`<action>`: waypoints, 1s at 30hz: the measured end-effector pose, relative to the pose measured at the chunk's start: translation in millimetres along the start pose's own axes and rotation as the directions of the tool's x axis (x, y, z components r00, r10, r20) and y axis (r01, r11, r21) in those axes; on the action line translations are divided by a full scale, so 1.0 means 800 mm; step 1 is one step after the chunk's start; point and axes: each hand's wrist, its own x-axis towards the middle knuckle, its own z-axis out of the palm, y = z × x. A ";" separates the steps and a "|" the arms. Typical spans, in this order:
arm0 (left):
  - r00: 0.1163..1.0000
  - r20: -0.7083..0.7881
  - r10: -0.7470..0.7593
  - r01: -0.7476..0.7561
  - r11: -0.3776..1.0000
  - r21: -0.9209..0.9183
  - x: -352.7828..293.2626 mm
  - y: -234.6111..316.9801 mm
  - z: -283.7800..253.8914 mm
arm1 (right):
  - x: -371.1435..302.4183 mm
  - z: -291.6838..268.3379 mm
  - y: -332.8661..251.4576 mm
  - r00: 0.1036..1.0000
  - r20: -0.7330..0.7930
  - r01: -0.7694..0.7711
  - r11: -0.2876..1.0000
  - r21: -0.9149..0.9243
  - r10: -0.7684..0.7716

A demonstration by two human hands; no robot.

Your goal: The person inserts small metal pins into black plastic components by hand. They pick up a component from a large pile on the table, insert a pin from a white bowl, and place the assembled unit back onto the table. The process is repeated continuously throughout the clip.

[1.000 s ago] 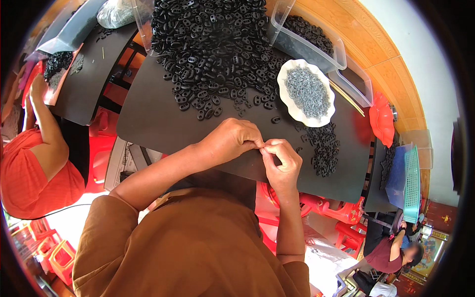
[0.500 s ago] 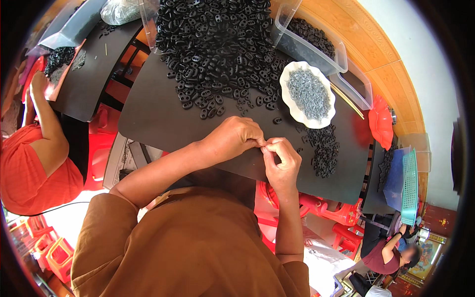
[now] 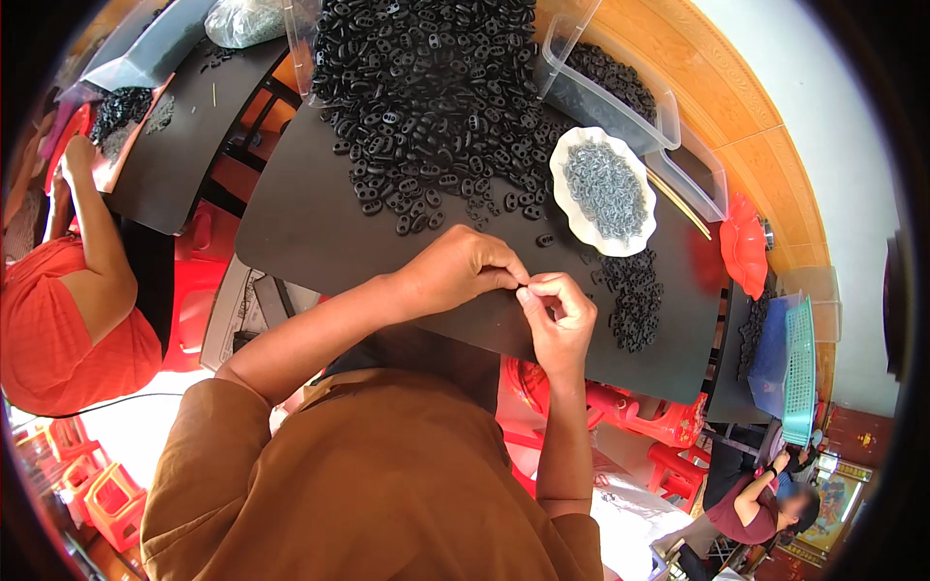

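Over the near edge of the dark table, my left hand [image 3: 463, 269] and my right hand [image 3: 564, 315] meet fingertip to fingertip. Both are closed in a pinch around a tiny dark item, mostly hidden by the fingers. Beyond them spreads a big pile of black oval two-hole pieces [image 3: 426, 107], probably cord-lock parts. One loose black two-hole piece [image 3: 544, 240] lies just past my fingers. To the right, a white scalloped dish [image 3: 625, 248] holds many small metal springs [image 3: 605, 189]. Small black parts [image 3: 635, 305] are heaped near my right hand.
A clear plastic bin [image 3: 605, 114] with black pieces stands at the back right, beside thin sticks [image 3: 683, 208] and a red dish [image 3: 743, 247]. A turquoise basket [image 3: 799, 368] is farther right. A person in red [image 3: 73, 320] works at the left table; another person [image 3: 751, 504] is lower right.
My hands stay pinched together, with only a slight shift of the fingers. The whole view has moved a little. The person on the left has shifted an arm.
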 end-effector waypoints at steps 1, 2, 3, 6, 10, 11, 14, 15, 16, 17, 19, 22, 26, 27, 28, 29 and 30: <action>1.000 0.002 -0.020 0.020 0.999 -0.050 0.000 0.002 -0.002 | 0.000 0.000 0.002 0.999 -0.010 -0.048 0.996 0.072 0.049; 0.993 -0.014 -0.118 0.114 0.981 -0.157 -0.002 0.005 -0.002 | -0.001 -0.001 0.003 0.998 -0.022 -0.049 0.981 0.186 0.054; 0.977 -0.021 -0.211 0.198 0.945 -0.260 -0.003 0.009 -0.003 | 0.000 -0.002 0.005 0.997 -0.026 -0.060 0.972 0.225 0.068; 0.955 0.030 -0.296 0.292 0.912 -0.288 -0.007 0.016 -0.005 | 0.003 -0.006 0.007 0.992 -0.025 -0.112 0.937 0.332 0.127; 0.968 0.032 -0.249 0.249 0.940 -0.234 -0.008 0.015 -0.003 | 0.006 -0.003 0.003 0.986 -0.011 -0.150 0.918 0.368 0.166; 0.962 0.032 -0.270 0.269 0.931 -0.248 -0.008 0.014 -0.002 | 0.006 -0.001 0.002 0.985 -0.005 -0.157 0.914 0.374 0.171; 0.950 0.031 -0.310 0.305 0.906 -0.293 -0.006 0.013 -0.001 | 0.006 0.001 0.000 0.984 0.014 -0.169 0.896 0.410 0.178; 0.950 0.026 -0.312 0.304 0.900 -0.312 -0.007 0.011 0.001 | 0.006 0.002 -0.001 0.984 0.022 -0.171 0.889 0.426 0.179; 0.949 0.021 -0.313 0.302 0.894 -0.330 -0.007 0.010 0.002 | 0.006 0.003 -0.001 0.986 0.028 -0.163 0.892 0.422 0.167; 0.952 0.012 -0.307 0.294 0.900 -0.321 -0.007 0.011 0.002 | 0.006 0.003 0.000 0.987 0.034 -0.154 0.895 0.418 0.154; 0.956 -0.004 -0.293 0.278 0.911 -0.304 -0.006 0.013 0.002 | 0.005 0.005 0.001 0.991 0.034 -0.129 0.906 0.403 0.126; 0.951 -0.014 -0.310 0.296 0.920 -0.258 -0.005 0.019 -0.001 | 0.003 0.010 0.002 0.997 0.010 -0.080 0.921 0.380 0.083; 0.949 -0.001 -0.316 0.303 0.909 -0.286 -0.005 0.018 -0.001 | 0.000 0.012 0.002 0.997 -0.027 -0.059 0.940 0.335 0.072; 0.949 0.008 -0.315 0.304 0.909 -0.286 -0.005 0.017 -0.001 | 0.000 0.011 0.003 0.997 -0.029 -0.064 0.946 0.318 0.077; 0.949 0.017 -0.314 0.305 0.908 -0.286 -0.005 0.017 -0.002 | 0.002 0.008 0.004 0.999 -0.009 -0.034 0.961 0.276 0.038; 0.956 0.010 -0.292 0.285 0.924 -0.256 -0.005 0.016 -0.003 | 0.004 0.005 0.006 1.000 0.012 -0.002 0.972 0.234 -0.001; 0.963 0.005 -0.271 0.265 0.937 -0.228 -0.005 0.015 -0.003 | 0.005 0.003 0.006 0.999 0.036 0.031 0.981 0.192 -0.038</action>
